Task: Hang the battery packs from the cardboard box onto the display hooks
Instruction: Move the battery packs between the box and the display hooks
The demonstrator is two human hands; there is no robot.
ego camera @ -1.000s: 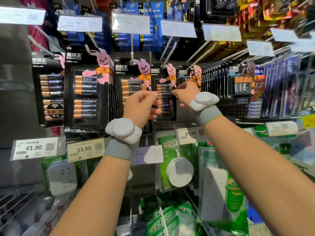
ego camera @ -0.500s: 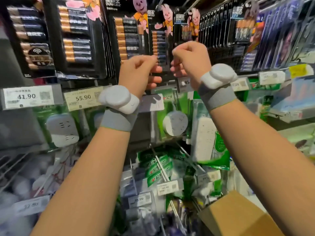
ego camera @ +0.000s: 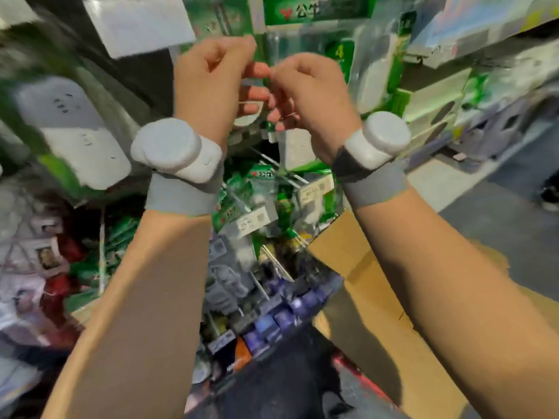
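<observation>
View: head camera, looking down along both bare forearms; heavily motion-blurred.
Left hand (ego camera: pixel 211 77): raised in front of the rack, back of the hand to the camera, fingers curled in towards the palm, fingertips turned to the other hand; nothing is seen in its grasp.
Right hand (ego camera: pixel 311 95): raised just beside the left at about the same height, fingers likewise curled in; nothing is seen in its grasp.
Wrists: each carries a grey band with a white sensor pod, left (ego camera: pixel 175 149) and right (ego camera: pixel 378 140).
Cardboard box (ego camera: pixel 357 267): lower right, below the right forearm, beside the foot of the rack; its contents do not show.
Battery packs: none can be made out in the blur.
Rack behind the hands: green-and-white power-strip packs (ego camera: pixel 378 80) hang on it, with a price tag (ego camera: pixel 256 219) below the wrists.
</observation>
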